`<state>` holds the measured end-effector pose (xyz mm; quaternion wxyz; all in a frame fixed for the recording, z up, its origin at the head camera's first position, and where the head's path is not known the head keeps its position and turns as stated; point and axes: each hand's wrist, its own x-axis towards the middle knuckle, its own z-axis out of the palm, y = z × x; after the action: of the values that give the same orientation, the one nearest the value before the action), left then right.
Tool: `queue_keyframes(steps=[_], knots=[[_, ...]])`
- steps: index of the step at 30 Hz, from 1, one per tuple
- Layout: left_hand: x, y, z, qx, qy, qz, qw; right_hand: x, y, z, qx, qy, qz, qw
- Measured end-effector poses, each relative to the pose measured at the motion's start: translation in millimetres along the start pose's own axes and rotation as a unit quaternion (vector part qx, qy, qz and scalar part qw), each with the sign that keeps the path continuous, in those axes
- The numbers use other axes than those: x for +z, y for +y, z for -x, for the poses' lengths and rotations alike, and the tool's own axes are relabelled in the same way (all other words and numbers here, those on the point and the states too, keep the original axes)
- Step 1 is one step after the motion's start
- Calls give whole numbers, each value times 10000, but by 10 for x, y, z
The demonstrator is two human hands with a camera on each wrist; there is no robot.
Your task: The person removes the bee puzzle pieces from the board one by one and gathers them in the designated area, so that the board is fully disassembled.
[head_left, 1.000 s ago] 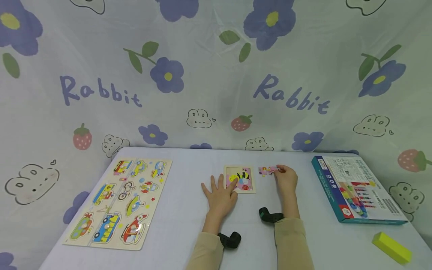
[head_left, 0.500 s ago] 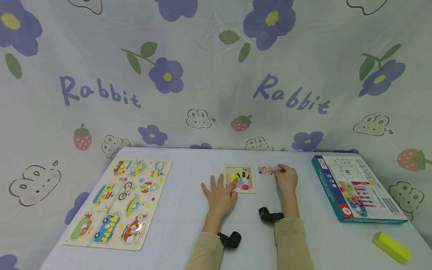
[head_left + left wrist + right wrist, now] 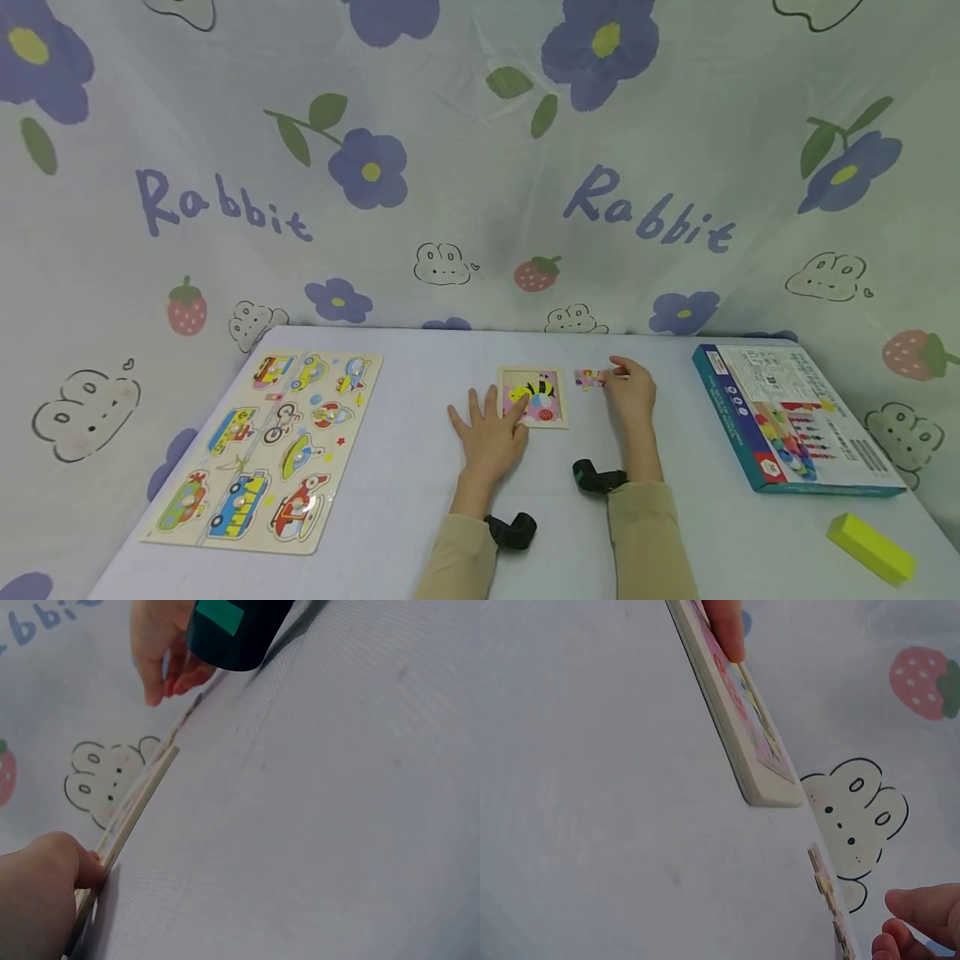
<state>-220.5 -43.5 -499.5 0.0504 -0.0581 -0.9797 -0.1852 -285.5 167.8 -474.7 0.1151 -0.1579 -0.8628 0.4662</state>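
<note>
A small wooden jigsaw puzzle (image 3: 551, 417) with a bee on pink lies in its pale tray mid-table. My left hand (image 3: 491, 437) rests on its left side with fingers spread; the index finger touches the bee picture. In the left wrist view the left thumb (image 3: 64, 859) is against the tray's edge. Several pink jigsaw pieces (image 3: 588, 378) lie flat to the right of the tray. My right hand (image 3: 632, 393) is over their right end and hides part of them. In the right wrist view its thumb and fingers (image 3: 922, 904) are apart from the pieces, with nothing visible between them.
A wooden vehicle puzzle board (image 3: 262, 450) lies at left. A flat teal-edged box (image 3: 798, 425) is at right, with a yellow block (image 3: 870, 550) nearer the front. Each wrist wears a black camera (image 3: 512, 532). A patterned cloth (image 3: 480, 208) hangs behind the table.
My right hand has shifted slightly left over the pink pieces, and its fingers have come up off them. The left hand stays on the bee puzzle.
</note>
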Motion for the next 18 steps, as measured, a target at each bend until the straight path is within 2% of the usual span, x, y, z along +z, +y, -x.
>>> queue_keyframes(steps=[4, 12, 15, 18], knots=[[-2, 6, 0, -4, -3, 40, 10000, 60, -56, 19, -303, -284, 14, 9991], [5, -2, -4, 11, 55, 53, 10000, 200, -163, 71, -656, -854, 93, 9941], [6, -2, -6, 21, 58, 34, 10000, 235, -179, 92, -924, -1170, 241, 9885], [6, -4, -8, 36, 58, -31, 10000, 276, -185, 112, -1279, -1507, 472, 9791]])
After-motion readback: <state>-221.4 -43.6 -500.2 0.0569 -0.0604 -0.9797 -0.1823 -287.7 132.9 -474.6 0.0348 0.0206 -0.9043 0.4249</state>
